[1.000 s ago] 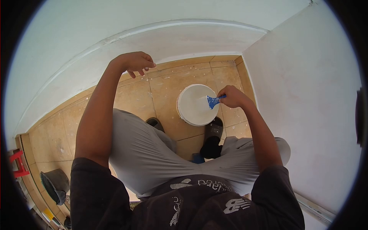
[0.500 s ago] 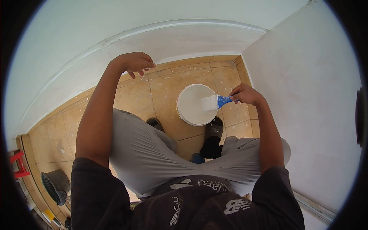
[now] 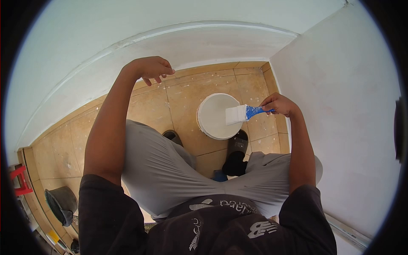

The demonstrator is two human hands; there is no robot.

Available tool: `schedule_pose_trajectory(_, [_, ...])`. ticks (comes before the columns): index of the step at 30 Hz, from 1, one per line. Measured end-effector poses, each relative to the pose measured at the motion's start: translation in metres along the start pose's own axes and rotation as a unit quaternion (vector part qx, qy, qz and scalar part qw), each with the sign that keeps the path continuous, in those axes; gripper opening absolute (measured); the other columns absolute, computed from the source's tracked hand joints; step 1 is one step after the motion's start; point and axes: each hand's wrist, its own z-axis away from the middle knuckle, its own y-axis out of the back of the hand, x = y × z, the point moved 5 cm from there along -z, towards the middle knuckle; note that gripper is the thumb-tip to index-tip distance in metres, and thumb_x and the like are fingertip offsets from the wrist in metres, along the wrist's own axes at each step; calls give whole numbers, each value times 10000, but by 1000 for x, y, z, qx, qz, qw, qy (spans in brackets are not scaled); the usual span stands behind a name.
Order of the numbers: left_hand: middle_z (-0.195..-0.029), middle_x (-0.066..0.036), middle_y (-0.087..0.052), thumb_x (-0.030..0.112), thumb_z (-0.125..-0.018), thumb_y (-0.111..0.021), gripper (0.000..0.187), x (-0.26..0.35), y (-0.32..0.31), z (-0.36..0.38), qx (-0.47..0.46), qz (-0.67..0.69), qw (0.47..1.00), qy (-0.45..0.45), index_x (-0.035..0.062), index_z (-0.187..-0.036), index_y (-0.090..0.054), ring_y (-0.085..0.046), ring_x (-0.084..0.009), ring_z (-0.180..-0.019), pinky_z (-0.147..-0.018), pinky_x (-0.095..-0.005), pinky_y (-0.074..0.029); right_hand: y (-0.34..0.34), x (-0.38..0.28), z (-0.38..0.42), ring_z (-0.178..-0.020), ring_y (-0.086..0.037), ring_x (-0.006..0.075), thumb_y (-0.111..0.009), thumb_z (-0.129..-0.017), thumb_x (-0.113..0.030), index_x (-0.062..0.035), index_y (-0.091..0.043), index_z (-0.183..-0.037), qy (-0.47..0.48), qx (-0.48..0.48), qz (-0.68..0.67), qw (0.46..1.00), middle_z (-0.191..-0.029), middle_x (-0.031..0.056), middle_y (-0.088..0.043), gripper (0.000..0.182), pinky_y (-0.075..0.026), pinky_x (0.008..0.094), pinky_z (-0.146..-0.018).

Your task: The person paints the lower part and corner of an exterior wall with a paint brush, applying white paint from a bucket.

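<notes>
Tub (image 3: 210, 112) and Brush (image 3: 248, 112) at a Floor Corner

Walls: two, pale. The far wall (image 3: 178, 40) is running along the floor's far edge; the side wall (image 3: 340, 106) is rising from its right edge.

Floor (image 3: 187, 97): tan tile; is showing white spatters, many along the far edge.

Clothing: the person is wearing grey trousers (image 3: 157, 170) and a dark shirt (image 3: 170, 240), knees spreading wide.

Tub: round, white; is standing on the floor toward its far right corner and holding white paint.

Pail (image 3: 63, 204): dark; is resting near the floor's left edge.

Shoes: dark, two. The right shoe (image 3: 237, 144) is standing just beside the tub; the left shoe (image 3: 172, 136) is showing only partly past the trousers.

Hands: two. The left hand (image 3: 154, 69) is hanging near the far wall, fingers loosely bent and slightly parted. The right hand (image 3: 278, 104) is pinching the brush's handle, right of the tub.

Brush: blue handle, white-coated bristles; is reaching over the tub's right rim, bristles pointing left. Whether they are touching the paint, one cannot tell.
</notes>
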Motion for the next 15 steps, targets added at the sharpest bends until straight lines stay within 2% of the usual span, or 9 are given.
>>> schedule_pose_trajectory(15, [-1113, -50, -637, 490, -938, -560, 472, 0, 1, 1, 6, -3, 1000, 0, 117, -1226, -594, -652, -199, -1018, -807, -391, -569, 2, 2, 3, -529, -454, 102, -676, -786, -116, 52, -731, -945, -6, -4, -33, 999, -644, 45, -592, 237, -362, 261, -500])
